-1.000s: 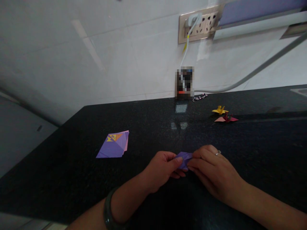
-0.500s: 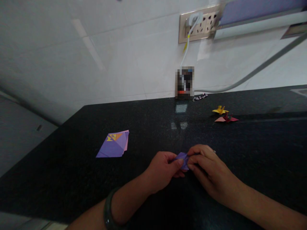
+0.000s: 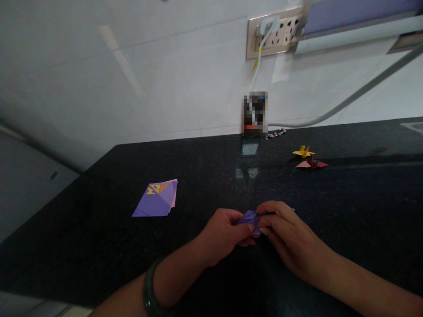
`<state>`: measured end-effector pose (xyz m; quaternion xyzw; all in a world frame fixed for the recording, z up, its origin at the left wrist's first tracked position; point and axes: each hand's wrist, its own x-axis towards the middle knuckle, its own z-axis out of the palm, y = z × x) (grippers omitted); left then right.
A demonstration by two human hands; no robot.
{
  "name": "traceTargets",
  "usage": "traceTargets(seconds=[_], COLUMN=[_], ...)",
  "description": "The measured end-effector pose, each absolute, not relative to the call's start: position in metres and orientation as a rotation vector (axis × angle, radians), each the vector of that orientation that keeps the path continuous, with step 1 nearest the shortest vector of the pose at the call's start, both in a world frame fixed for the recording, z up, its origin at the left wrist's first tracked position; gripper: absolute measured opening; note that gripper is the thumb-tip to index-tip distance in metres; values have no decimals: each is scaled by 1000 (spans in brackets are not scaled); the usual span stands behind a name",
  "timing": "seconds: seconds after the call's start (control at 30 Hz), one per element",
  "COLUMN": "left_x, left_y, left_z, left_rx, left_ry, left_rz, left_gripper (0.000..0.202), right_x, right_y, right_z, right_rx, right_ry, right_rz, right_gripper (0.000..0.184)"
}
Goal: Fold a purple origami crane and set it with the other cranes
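Note:
A small folded purple paper [image 3: 250,217] sits between my two hands just above the black counter [image 3: 99,246]. My left hand [image 3: 224,234] pinches its left side with thumb and fingers closed. From the right, my right hand [image 3: 287,235] pinches the other side, fingers curled over the paper. Most of the paper is hidden by my fingers. A dark bangle circles my left wrist.
A stack of purple and pink paper sheets [image 3: 157,200] lies to the left. A yellow folded figure [image 3: 303,152] and a red one [image 3: 311,164] rest at the back right. A blurred object [image 3: 254,113] leans on the tiled wall under a socket panel [image 3: 272,37] with a white cable.
My right hand has slid a little leftward over the purple paper, covering more of it. My left hand has hardly moved.

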<state>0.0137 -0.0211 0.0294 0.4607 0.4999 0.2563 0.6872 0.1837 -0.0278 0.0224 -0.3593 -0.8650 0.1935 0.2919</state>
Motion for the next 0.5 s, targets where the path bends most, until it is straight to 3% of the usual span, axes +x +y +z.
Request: traceTargets(seconds=[0.5], left_x=[14], left_y=[-22], left_z=[28], left_rx=[1037], left_ry=[1115], left_rz=[539], left_gripper=[18], right_x=[183], right_y=[-30], right_z=[22], right_rx=[-958], right_ry=[-2298], right_rz=[530], right_gripper=[19])
